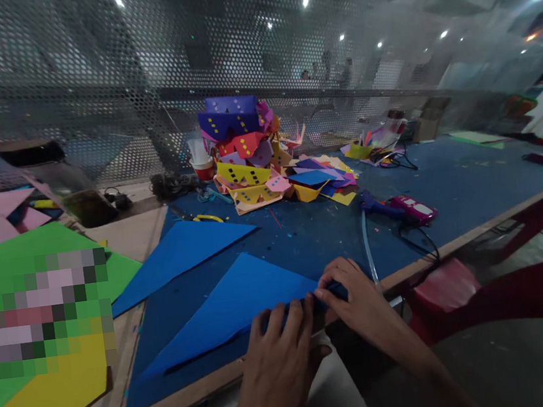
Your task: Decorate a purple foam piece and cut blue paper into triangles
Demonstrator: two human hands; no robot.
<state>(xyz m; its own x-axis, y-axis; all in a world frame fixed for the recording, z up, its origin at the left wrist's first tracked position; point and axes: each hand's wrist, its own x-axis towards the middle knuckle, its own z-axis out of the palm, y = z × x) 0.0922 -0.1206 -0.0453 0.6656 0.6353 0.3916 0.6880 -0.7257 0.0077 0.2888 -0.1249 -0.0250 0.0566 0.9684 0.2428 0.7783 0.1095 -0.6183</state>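
Note:
A sheet of blue paper (pixel 243 296), folded to a triangle, lies along the front edge of the table. My left hand (pixel 283 341) rests on its near edge, fingers apart and bent over the paper, with the thumb below the table edge. At the right corner, my right hand (pixel 354 289) pinches the paper between thumb and forefinger; that corner is partly hidden by the fingers. Just behind lies a second blue paper triangle (pixel 188 250), apart from both hands.
Green paper (pixel 53 240) and yellow paper (pixel 77 392) lie at left, near a jar (pixel 83 203). Yellow-handled scissors (pixel 208 218) and stacked paper shapes (pixel 243 174) sit behind. A glue gun (pixel 401 209) with a cord lies right; a red chair (pixel 510 296) stands beside the table.

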